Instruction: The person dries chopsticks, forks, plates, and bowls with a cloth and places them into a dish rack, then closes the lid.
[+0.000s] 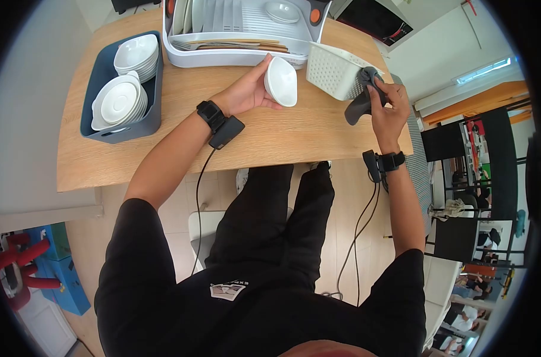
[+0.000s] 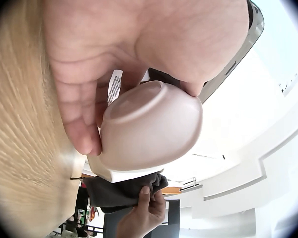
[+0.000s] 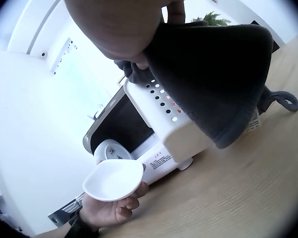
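Note:
My left hand [image 1: 245, 90] grips a small white bowl [image 1: 282, 83] by its sides above the table, thumb on one side and fingers on the other. In the left wrist view the bowl's rounded underside [image 2: 154, 131] and foot ring face the camera; the right wrist view shows its hollow [image 3: 116, 179]. My right hand [image 1: 391, 110] pinches a dark grey cloth [image 3: 213, 74], which hangs down in folds with a small loop at one edge. That cloth overlaps the right end of a white perforated basket [image 1: 330, 72] in the head view.
A dish rack [image 1: 223, 58] with plates, a small dish and chopsticks stands at the back. At the left, a blue-grey bin [image 1: 120, 135] holds stacked white bowls [image 1: 136, 52] and lidded-looking dishes [image 1: 119, 102]. The wooden table's [image 1: 223, 160] front edge is close to my legs. Cables hang from both wrists.

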A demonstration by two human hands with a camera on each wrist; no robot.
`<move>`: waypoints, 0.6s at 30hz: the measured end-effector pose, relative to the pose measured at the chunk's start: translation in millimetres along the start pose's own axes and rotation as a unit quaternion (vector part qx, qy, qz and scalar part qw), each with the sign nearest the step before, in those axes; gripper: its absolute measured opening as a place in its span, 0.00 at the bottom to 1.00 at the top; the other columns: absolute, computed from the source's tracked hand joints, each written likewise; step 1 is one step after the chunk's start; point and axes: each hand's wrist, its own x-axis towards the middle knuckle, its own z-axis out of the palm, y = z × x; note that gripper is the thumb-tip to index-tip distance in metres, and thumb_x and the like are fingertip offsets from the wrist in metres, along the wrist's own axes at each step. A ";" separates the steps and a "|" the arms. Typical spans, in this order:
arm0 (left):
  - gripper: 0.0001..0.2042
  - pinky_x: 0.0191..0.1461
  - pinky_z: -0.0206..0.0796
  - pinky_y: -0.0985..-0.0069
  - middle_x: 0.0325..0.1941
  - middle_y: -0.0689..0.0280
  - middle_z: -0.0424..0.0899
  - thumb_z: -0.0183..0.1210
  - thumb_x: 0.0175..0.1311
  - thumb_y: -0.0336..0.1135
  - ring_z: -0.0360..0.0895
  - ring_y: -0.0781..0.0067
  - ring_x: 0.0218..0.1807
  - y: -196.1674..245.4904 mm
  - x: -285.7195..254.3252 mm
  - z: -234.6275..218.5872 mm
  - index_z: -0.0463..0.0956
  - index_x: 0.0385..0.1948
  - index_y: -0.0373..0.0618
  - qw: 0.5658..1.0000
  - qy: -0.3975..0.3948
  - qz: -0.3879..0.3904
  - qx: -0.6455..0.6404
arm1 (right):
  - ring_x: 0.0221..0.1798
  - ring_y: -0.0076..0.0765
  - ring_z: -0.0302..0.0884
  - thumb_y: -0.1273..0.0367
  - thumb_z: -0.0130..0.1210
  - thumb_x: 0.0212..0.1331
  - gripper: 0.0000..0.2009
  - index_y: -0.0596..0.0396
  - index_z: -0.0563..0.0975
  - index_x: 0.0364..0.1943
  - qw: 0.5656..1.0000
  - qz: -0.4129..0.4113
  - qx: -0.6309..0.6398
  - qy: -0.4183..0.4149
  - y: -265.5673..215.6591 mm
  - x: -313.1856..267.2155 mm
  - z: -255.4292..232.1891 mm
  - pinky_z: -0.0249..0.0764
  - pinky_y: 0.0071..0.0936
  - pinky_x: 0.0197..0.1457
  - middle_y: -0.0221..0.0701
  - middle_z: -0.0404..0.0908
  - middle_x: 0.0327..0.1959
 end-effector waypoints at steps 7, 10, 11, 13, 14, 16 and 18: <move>0.37 0.58 0.77 0.58 0.66 0.57 0.74 0.35 0.74 0.69 0.77 0.59 0.63 1.2 -2.2 4.9 0.59 0.71 0.47 1.000 0.001 -0.007 0.028 | 0.31 0.27 0.76 0.77 0.68 0.53 0.12 0.53 0.86 0.43 0.997 0.070 -0.017 -0.041 17.5 -22.8 -9.1 0.71 0.24 0.35 0.29 0.78 0.33; 0.37 0.58 0.77 0.58 0.66 0.57 0.74 0.35 0.74 0.69 0.76 0.59 0.64 1.2 -1.6 2.9 0.59 0.71 0.46 1.000 0.000 -0.008 0.030 | 0.32 0.30 0.78 0.77 0.68 0.53 0.12 0.53 0.86 0.42 0.995 0.078 -0.024 -0.049 18.2 -28.1 -14.7 0.73 0.25 0.36 0.30 0.79 0.33; 0.37 0.59 0.77 0.58 0.66 0.57 0.74 0.35 0.74 0.69 0.77 0.59 0.64 0.9 -1.3 2.1 0.59 0.71 0.46 1.000 -0.002 -0.009 0.025 | 0.33 0.31 0.79 0.76 0.68 0.53 0.11 0.53 0.86 0.42 0.995 0.075 -0.030 -0.057 16.8 -30.4 -16.5 0.74 0.27 0.36 0.31 0.79 0.34; 0.37 0.59 0.77 0.59 0.65 0.57 0.74 0.35 0.74 0.69 0.77 0.59 0.63 1.3 -0.7 0.7 0.59 0.71 0.46 1.000 -0.002 -0.010 0.021 | 0.33 0.32 0.80 0.76 0.68 0.53 0.12 0.53 0.86 0.42 0.994 0.074 -0.049 -0.070 11.0 -34.0 -19.6 0.75 0.28 0.37 0.31 0.79 0.34; 0.37 0.59 0.77 0.59 0.65 0.57 0.74 0.35 0.74 0.68 0.78 0.60 0.63 1.6 -0.5 -0.3 0.59 0.71 0.46 1.000 -0.003 -0.011 0.023 | 0.33 0.33 0.80 0.76 0.68 0.52 0.12 0.53 0.85 0.42 0.992 0.071 -0.067 -0.084 7.4 -34.9 -20.8 0.75 0.28 0.38 0.31 0.79 0.33; 0.37 0.59 0.77 0.59 0.65 0.58 0.74 0.35 0.74 0.68 0.78 0.60 0.62 1.8 -0.9 -1.5 0.59 0.71 0.47 1.000 -0.002 -0.012 0.025 | 0.33 0.33 0.80 0.76 0.68 0.52 0.14 0.52 0.84 0.45 0.989 0.074 -0.072 -0.110 -2.1 -35.5 -23.4 0.76 0.29 0.38 0.31 0.79 0.33; 0.37 0.58 0.78 0.60 0.64 0.58 0.74 0.35 0.74 0.68 0.79 0.61 0.61 2.4 -0.8 -1.5 0.59 0.71 0.46 1.000 -0.003 -0.009 0.019 | 0.34 0.34 0.80 0.75 0.69 0.51 0.17 0.51 0.83 0.48 0.985 0.079 -0.077 -0.134 -13.7 -35.6 -27.0 0.76 0.30 0.38 0.31 0.80 0.33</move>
